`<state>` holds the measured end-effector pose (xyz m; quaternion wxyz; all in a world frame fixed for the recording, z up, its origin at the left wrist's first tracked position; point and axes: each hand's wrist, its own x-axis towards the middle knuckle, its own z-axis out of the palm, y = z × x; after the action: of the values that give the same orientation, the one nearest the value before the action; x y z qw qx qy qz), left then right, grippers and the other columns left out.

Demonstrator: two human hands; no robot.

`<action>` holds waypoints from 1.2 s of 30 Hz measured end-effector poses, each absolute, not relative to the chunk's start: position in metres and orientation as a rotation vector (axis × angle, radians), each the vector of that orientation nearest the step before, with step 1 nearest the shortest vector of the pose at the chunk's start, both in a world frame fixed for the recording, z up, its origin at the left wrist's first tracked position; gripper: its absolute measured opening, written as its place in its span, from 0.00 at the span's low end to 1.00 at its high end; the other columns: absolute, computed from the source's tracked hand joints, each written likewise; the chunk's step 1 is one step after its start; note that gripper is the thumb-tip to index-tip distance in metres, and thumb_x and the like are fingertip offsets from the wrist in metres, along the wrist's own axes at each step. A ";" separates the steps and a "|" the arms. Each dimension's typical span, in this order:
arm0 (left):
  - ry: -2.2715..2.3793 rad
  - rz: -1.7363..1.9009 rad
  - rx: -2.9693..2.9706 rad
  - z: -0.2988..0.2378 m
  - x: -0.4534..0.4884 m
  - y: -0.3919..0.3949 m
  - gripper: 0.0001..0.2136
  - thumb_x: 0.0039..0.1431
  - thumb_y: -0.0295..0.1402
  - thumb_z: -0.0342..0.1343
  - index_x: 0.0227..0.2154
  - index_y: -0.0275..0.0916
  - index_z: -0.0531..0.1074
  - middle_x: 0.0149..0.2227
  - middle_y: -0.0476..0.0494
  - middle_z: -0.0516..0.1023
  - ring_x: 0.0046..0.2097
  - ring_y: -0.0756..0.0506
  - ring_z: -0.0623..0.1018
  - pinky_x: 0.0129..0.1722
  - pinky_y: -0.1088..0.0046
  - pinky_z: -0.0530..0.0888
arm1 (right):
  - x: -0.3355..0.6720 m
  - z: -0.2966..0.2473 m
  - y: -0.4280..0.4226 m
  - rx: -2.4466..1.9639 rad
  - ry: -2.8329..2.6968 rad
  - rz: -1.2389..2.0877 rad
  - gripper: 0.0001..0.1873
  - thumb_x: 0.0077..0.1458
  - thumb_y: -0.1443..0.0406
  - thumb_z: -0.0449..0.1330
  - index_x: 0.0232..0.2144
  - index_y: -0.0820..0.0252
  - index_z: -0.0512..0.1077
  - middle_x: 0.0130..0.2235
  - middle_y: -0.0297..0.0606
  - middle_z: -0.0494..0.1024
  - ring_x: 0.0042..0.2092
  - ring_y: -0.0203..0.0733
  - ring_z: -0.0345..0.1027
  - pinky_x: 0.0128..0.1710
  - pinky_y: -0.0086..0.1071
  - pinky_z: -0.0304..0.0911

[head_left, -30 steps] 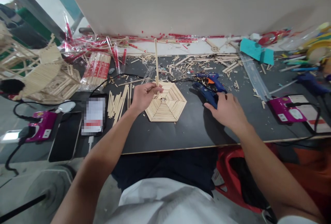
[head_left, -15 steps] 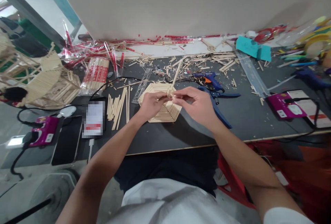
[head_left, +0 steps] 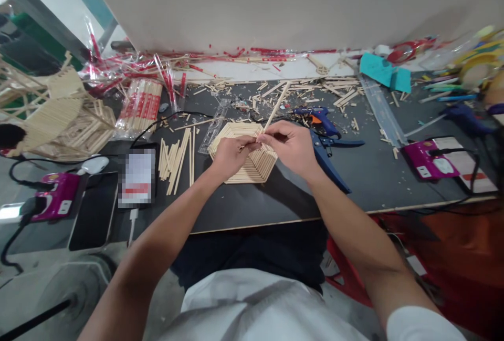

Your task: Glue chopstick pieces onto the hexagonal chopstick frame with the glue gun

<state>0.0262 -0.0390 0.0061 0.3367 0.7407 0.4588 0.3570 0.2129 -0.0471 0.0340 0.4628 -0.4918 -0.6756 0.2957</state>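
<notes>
Over the hexagonal stick panel (head_left: 251, 172) on the worktop (head_left: 376, 181), the right hand (head_left: 296, 147) pinches a wooden stick (head_left: 276, 106) slanting far and right; beside it the left hand (head_left: 231, 158) is bunched, and whether its grip holds anything is hidden.

- Looking forward and down from the head, over a white shirt (head_left: 236, 304).
- Facing a dark workbench (head_left: 252, 207) and pale panel (head_left: 275, 10).
- Framing left hand (head_left: 231, 158) and right hand (head_left: 296, 149) from near.

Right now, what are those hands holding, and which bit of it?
The right hand pinches a thin wooden stick near its lower end. The left hand is right beside that end, but whether it grips anything can't be told.
</notes>
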 end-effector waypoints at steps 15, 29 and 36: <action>1.357 0.856 2.066 0.002 0.015 -0.032 0.10 0.66 0.35 0.58 0.43 0.39 0.83 0.42 0.42 0.87 0.43 0.43 0.84 0.44 0.70 0.76 | 0.247 0.004 -0.014 -1.334 -1.510 0.417 0.06 0.57 0.62 0.67 0.32 0.58 0.81 0.36 0.40 0.84 0.37 0.43 0.76 0.41 0.37 0.70; 1.275 0.816 2.159 0.013 0.044 -0.006 0.09 0.66 0.30 0.59 0.43 0.37 0.83 0.46 0.39 0.86 0.48 0.42 0.84 0.52 0.66 0.76 | 0.246 -0.001 -0.010 -1.275 -1.624 0.348 0.03 0.57 0.66 0.67 0.31 0.58 0.81 0.35 0.38 0.85 0.35 0.41 0.77 0.37 0.35 0.71; 1.186 0.772 2.128 -0.005 0.086 0.023 0.09 0.60 0.21 0.57 0.31 0.34 0.83 0.35 0.39 0.86 0.41 0.43 0.84 0.45 0.69 0.76 | 0.246 -0.003 -0.007 -1.298 -1.557 0.420 0.02 0.55 0.66 0.68 0.32 0.57 0.82 0.37 0.39 0.86 0.39 0.43 0.79 0.44 0.38 0.73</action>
<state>0.0863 0.0226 -0.0045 0.2891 0.7971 0.4443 0.2891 0.2459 -0.0067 -0.0035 0.5104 -0.5390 -0.6469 0.1746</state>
